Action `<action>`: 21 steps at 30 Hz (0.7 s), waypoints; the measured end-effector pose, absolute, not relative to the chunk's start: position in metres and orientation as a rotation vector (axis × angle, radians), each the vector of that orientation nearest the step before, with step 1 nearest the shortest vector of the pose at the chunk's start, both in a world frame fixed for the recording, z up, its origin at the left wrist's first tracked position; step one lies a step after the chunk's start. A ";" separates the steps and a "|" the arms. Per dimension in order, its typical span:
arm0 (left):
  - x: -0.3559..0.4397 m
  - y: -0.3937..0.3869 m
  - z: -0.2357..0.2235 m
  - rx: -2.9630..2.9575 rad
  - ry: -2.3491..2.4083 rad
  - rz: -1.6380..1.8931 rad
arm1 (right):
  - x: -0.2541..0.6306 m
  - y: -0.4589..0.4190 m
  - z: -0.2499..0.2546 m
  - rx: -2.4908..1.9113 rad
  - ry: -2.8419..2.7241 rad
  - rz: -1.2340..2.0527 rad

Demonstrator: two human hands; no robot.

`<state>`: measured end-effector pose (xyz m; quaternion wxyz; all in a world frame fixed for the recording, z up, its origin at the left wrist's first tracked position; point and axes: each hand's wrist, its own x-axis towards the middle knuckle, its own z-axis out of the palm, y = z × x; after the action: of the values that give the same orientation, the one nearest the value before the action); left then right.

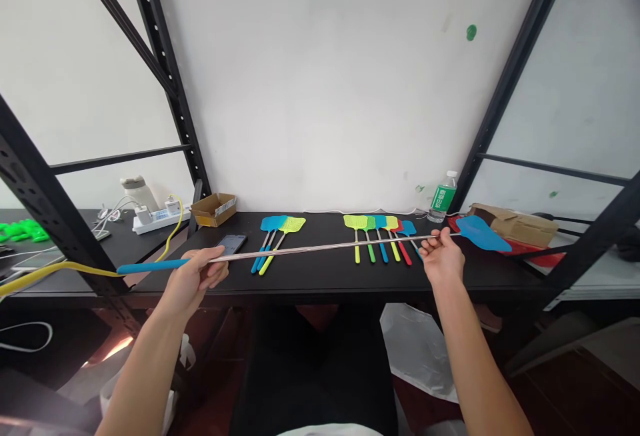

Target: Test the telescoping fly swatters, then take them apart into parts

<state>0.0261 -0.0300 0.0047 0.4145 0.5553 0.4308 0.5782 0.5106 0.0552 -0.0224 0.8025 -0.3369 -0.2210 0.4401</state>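
A blue fly swatter (320,247) with a long, drawn-out metal rod is held level above the black table, its blue handle at the left and its blue paddle at the right. My left hand (193,277) grips the rod beside the handle. Near the paddle, my right hand (443,256) pinches the rod's other end. Below the rod on the left lie shorter swatters, two blue and a yellow-green one (293,225). Several more in mixed colours, among them a red-handled swatter (404,254), lie in a row nearer my right hand.
A phone (233,244) and a small cardboard box (214,209) are at the table's left. A water bottle (443,197) stands at the back right, near a brown package (520,224). Black metal uprights (173,83) flank the table (320,279); a power strip (160,217) lies left.
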 end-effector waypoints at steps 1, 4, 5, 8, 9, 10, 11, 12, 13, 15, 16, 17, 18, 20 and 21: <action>0.025 -0.030 0.004 1.402 1.078 1.449 | 0.512 0.055 -0.022 -0.719 -0.474 0.941; 0.023 -0.026 0.001 1.392 1.061 1.439 | 0.512 0.054 -0.022 -0.715 -0.450 0.944; 0.023 -0.025 -0.001 1.384 1.056 1.438 | 0.512 0.054 -0.021 -0.721 -0.434 0.946; 0.023 -0.021 -0.004 1.361 1.067 1.434 | 0.509 0.055 -0.022 -0.734 -0.400 0.955; 0.023 -0.021 -0.004 1.357 1.085 1.428 | 0.508 0.056 -0.022 -0.733 -0.400 0.958; 0.025 -0.022 -0.003 1.353 1.111 1.429 | 0.507 0.056 -0.023 -0.730 -0.404 0.961; 0.027 -0.022 -0.002 1.347 1.142 1.437 | 0.506 0.057 -0.024 -0.726 -0.409 0.964; 0.029 -0.023 0.000 1.342 1.172 1.447 | 0.505 0.058 -0.025 -0.725 -0.416 0.969; 0.031 -0.024 0.002 1.336 1.193 1.459 | 0.504 0.058 -0.026 -0.725 -0.419 0.973; 0.033 -0.025 0.004 1.304 1.200 1.492 | 0.501 0.060 -0.029 -0.726 -0.431 0.992; 0.033 -0.024 0.005 1.277 1.197 1.510 | 0.500 0.061 -0.030 -0.728 -0.440 1.004; 0.032 -0.024 0.006 1.245 1.198 1.536 | 0.499 0.062 -0.032 -0.732 -0.451 1.019; 0.031 -0.023 0.006 1.213 1.205 1.567 | 0.497 0.063 -0.033 -0.735 -0.465 1.035; 0.026 -0.020 0.005 1.165 1.239 1.626 | 0.494 0.064 -0.035 -0.741 -0.494 1.074; 0.024 -0.019 0.004 1.153 1.255 1.649 | 0.493 0.064 -0.035 -0.741 -0.503 1.092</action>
<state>0.0239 -0.0190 0.0045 0.3757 0.4507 0.4905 0.6443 0.4929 0.0638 -0.0352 0.7608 -0.3404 -0.2313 0.5018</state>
